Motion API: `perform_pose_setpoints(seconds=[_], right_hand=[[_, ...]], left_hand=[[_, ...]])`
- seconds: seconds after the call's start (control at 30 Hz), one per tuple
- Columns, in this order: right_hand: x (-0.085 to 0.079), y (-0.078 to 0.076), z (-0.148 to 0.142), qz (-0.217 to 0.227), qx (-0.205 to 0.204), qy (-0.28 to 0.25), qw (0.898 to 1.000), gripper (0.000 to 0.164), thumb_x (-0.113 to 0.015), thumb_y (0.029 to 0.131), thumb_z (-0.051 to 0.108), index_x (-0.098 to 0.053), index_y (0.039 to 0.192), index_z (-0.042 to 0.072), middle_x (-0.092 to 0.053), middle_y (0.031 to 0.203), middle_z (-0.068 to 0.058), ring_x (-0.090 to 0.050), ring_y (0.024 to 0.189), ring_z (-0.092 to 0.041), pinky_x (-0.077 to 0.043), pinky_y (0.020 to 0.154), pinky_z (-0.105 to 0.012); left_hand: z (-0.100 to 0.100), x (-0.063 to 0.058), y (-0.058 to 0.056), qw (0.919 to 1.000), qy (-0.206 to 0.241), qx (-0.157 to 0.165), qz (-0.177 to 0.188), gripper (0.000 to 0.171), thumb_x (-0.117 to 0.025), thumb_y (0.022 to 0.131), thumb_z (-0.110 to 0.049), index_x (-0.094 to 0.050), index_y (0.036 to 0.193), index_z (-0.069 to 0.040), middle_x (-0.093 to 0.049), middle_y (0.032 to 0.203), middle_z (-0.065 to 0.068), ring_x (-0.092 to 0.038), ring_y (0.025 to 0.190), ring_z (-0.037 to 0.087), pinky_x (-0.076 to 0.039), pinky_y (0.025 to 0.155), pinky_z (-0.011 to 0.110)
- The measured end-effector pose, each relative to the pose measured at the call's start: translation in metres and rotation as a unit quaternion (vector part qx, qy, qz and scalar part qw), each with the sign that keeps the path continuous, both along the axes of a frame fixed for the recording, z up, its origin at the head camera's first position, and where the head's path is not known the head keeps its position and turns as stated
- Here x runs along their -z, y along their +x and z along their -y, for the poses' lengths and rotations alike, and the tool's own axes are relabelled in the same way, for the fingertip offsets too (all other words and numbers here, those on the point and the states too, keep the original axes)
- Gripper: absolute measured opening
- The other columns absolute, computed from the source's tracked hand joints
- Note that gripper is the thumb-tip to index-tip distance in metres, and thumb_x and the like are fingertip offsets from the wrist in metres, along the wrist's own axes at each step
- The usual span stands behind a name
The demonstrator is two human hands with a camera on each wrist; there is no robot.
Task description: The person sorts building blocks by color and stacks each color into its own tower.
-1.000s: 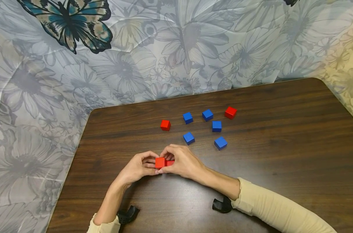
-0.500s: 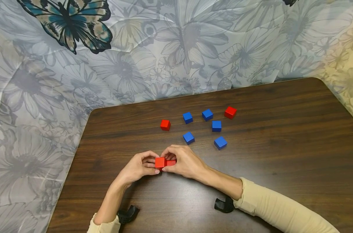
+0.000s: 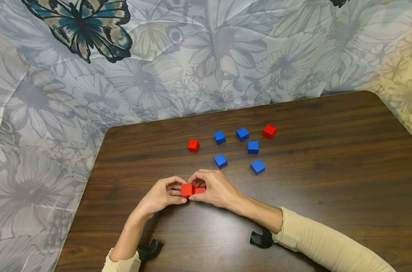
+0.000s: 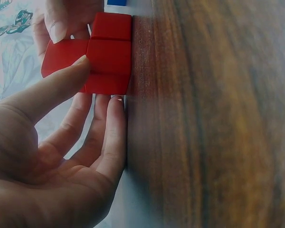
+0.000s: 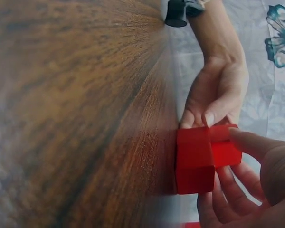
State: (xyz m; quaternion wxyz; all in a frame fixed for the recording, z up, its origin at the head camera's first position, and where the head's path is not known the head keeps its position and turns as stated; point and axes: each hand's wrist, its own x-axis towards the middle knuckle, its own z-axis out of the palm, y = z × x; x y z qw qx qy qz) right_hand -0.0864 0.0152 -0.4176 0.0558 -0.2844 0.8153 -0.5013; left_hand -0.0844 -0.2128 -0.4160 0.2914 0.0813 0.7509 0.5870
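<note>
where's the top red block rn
In the head view, the top red block is just left of centre, between left hand and right hand, atop another red block.

In the head view, the right hand covers part of the lower red cube. The upper red cube mostly hides the bottom cube beneath it, and some fingertips of the left hand. Both beige sleeves and the near side of the desk run out of frame, as does the top of the printed butterfly. Both wrist views blur the wood grain; the left one crops a blue cube, and a red sliver in the right is too small to identify.
</note>
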Motion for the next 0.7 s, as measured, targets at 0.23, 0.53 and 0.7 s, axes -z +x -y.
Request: perform_pose_setpoints(seconds=[0.23, 0.53, 0.7], right_hand=[[0.0, -0.002, -0.002, 0.001, -0.011, -0.002, 1.0, 0.037, -0.091, 0.072, 0.016, -0.071, 0.103, 0.011, -0.07, 0.094, 0.003, -0.067, 0.086, -0.012, -0.055, 0.078, -0.029], [-0.013, -0.01, -0.013, 0.006, -0.039, -0.012, 0.999, 0.039, -0.089, 0.075, 0.018, -0.071, 0.108, 0.007, -0.07, 0.103, -0.003, -0.067, 0.093, -0.019, -0.056, 0.082, -0.034], [-0.021, -0.017, -0.022, -0.008, -0.035, -0.003, 0.999, 0.041, -0.09, 0.074, 0.023, -0.071, 0.109, 0.011, -0.07, 0.107, -0.002, -0.065, 0.096, -0.014, -0.055, 0.084, -0.035]], left_hand=[[0.0, 0.001, 0.0, 1.0, -0.002, 0.002, -0.003, 0.04, -0.078, 0.081, 0.005, -0.06, 0.117, 0.007, -0.066, 0.107, 0.015, -0.066, 0.099, 0.027, -0.056, 0.083, 0.029], [0.001, 0.0, 0.0, 0.9997, -0.017, 0.012, -0.015, 0.038, -0.078, 0.082, 0.002, -0.061, 0.117, 0.004, -0.067, 0.108, 0.013, -0.066, 0.1, 0.026, -0.056, 0.083, 0.03], [0.001, 0.0, -0.001, 0.9995, -0.024, 0.009, -0.016, 0.038, -0.078, 0.082, 0.002, -0.062, 0.116, 0.002, -0.067, 0.109, 0.013, -0.066, 0.1, 0.027, -0.055, 0.083, 0.03]])
